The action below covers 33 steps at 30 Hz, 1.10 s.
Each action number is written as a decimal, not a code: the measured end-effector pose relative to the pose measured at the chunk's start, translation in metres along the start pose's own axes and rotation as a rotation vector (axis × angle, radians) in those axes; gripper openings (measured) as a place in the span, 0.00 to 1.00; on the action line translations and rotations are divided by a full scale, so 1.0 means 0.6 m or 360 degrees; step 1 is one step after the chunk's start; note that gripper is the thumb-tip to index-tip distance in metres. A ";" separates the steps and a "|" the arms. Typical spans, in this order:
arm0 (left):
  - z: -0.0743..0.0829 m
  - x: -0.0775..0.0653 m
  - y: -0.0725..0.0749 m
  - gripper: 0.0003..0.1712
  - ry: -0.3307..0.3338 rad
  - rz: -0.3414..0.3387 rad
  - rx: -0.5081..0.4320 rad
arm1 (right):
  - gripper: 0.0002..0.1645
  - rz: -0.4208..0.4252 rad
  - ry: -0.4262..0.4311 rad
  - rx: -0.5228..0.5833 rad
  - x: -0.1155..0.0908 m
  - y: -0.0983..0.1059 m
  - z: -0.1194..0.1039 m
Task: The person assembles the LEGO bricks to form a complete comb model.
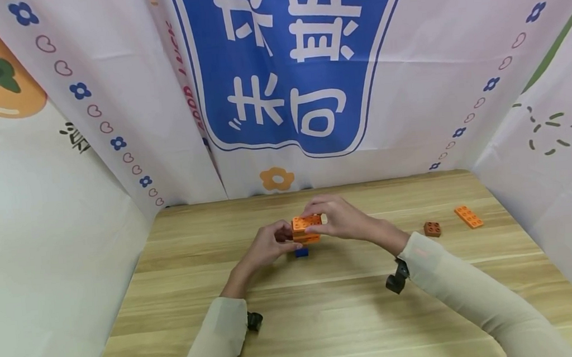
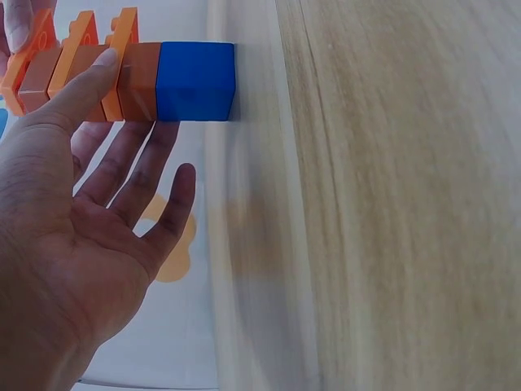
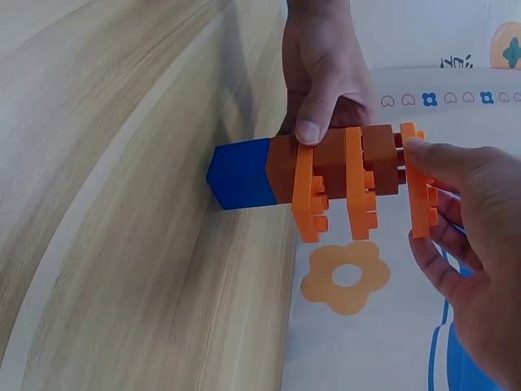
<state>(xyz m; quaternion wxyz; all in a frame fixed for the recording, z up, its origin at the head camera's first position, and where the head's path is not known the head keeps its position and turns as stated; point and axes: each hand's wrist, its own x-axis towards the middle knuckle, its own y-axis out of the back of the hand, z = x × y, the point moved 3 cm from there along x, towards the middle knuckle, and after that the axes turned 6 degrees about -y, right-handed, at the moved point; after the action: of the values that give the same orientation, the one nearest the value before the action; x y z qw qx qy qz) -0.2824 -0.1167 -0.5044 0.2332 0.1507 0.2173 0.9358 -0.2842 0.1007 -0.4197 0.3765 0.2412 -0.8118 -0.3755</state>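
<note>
Item 1: block tower (image 3: 330,155), upright on the wooden surface (image 1: 327,321), about midway across and toward the back edge. From the base: blue block (image 3: 244,175), then brown blocks alternating with orange plates, three of each.

Item 2: left hand (image 1: 266,247), gripping the tower low down, thumb on the near side, fingers behind.

Item 3: right hand (image 1: 339,216), thumb and fingers pinching the top orange plate (image 3: 419,195).

Item 4: loose brown block (image 1: 432,229), right of the right hand, well apart from the tower.

Item 5: loose orange plate (image 1: 468,216), studs up, beside item 4 and close to the surface's right edge.

Edges and room: the back edge runs along a printed cloth (image 1: 411,107), a short way behind the tower; cloth also flanks both sides. A broad stretch of wood lies between the forearms; another extends from the left hand to the left edge.

Views compared: the head view alone gives the loose pieces and the side edges, but the hands cover most of the tower. Both wrist views give the stacking order and the plates overhanging to one side. The right wrist view shows brown studs in a gap beneath the top plate; the left wrist view shows the left palm, with the little finger off the tower.
</note>
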 end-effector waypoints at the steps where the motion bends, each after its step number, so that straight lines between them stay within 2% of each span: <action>1: 0.000 0.000 0.000 0.15 0.0007 0.0000 -0.0003 | 0.14 0.0004 0.0012 0.0001 0.001 -0.001 0.001; 5: 0.000 0.000 -0.001 0.15 0.0006 -0.0005 -0.0016 | 0.13 -0.0011 0.0022 0.0001 0.005 -0.005 0.001; 12: -0.004 0.000 -0.002 0.15 -0.0011 -0.0008 -0.0030 | 0.15 -0.0120 -0.0109 0.0029 0.010 -0.001 -0.002; 25: -0.001 0.003 -0.001 0.15 0.0005 -0.0017 -0.0017 | 0.16 -0.0237 -0.0206 0.0098 0.018 0.004 -0.001; 33: -0.002 0.004 -0.001 0.14 0.0012 0.0001 -0.0004 | 0.15 -0.0280 -0.0195 0.0083 0.030 0.003 0.000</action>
<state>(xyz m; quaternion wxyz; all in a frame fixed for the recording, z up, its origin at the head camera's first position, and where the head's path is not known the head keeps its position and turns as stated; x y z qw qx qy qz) -0.2845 -0.1154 -0.5052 0.2322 0.1469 0.2170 0.9367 -0.2953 0.0894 -0.4106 0.2852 0.2980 -0.8186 -0.3998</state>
